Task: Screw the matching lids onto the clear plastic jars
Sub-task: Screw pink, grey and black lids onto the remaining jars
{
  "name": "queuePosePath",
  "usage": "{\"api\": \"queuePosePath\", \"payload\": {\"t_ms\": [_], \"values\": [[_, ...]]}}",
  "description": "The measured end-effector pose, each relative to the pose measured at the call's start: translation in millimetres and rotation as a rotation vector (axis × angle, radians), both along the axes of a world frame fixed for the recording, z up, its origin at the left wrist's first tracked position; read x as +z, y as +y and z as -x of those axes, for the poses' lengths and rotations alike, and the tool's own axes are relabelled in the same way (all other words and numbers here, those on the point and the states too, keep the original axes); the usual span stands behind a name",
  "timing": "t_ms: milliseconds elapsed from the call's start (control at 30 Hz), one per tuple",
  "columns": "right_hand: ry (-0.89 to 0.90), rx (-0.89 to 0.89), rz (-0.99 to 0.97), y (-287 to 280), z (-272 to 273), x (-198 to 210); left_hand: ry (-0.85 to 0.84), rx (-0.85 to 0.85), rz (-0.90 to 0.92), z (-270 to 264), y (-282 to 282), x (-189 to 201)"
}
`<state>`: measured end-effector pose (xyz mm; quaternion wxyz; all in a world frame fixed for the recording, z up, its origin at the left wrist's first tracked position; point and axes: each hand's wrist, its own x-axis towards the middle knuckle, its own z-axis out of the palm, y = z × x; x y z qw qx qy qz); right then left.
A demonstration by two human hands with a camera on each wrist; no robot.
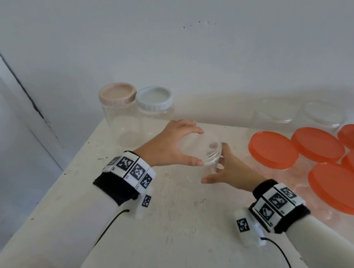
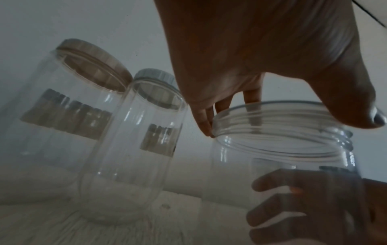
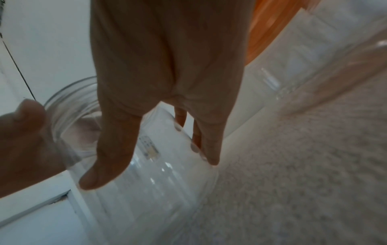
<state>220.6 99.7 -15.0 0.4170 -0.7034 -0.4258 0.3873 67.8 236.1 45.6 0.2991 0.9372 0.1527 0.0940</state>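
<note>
- Clear plastic open jar (image 1: 204, 152) stands mid-table, mouth up, threads bare, no lid on it.
- Left hand (image 1: 169, 148) arches over the jar's neck; fingers (image 2: 206, 119) and thumb curl round the rim and touch it, as the left wrist view shows. Grip: wide, holding the jar at its mouth.
- Right hand (image 1: 226, 170) wraps the jar's side lower down; fingers (image 2: 293, 203) show through the wall. Grip: wide, holding the body. Neither hand holds a lid.
- Judgement: the jar is being placed or steadied; capping of this one has not begun.
- Done so far, as far as visible: two tall jars at the back left, just beside each other, carry lids, the beige-lid jar (image 1: 119, 114) and the white-lid jar (image 1: 156, 112). Whether they are fully tightened cannot be told.
- Orange lids (image 1: 272, 149), five in view, sit at the right in a close group. Clear walls show faintly beneath some, so they may rest on jars; seated or screwed, cannot tell.
- Two more clear jars (image 1: 277, 111) at the back right, hard to make out; they seem to have clear tops or none.
- Left to do: find the lid for the held jar, and check the right-hand group.
- Table (image 1: 161, 234): off-white, scuffed, set against a pale wall.
</note>
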Motion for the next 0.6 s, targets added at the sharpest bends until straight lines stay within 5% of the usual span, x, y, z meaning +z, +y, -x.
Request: {"api": "queuePosePath", "payload": {"t_ms": [600], "values": [[-0.06, 0.01, 0.017, 0.2, 0.5, 0.7, 0.076, -0.046, -0.092, -9.5, 1.8, 3.5]]}}
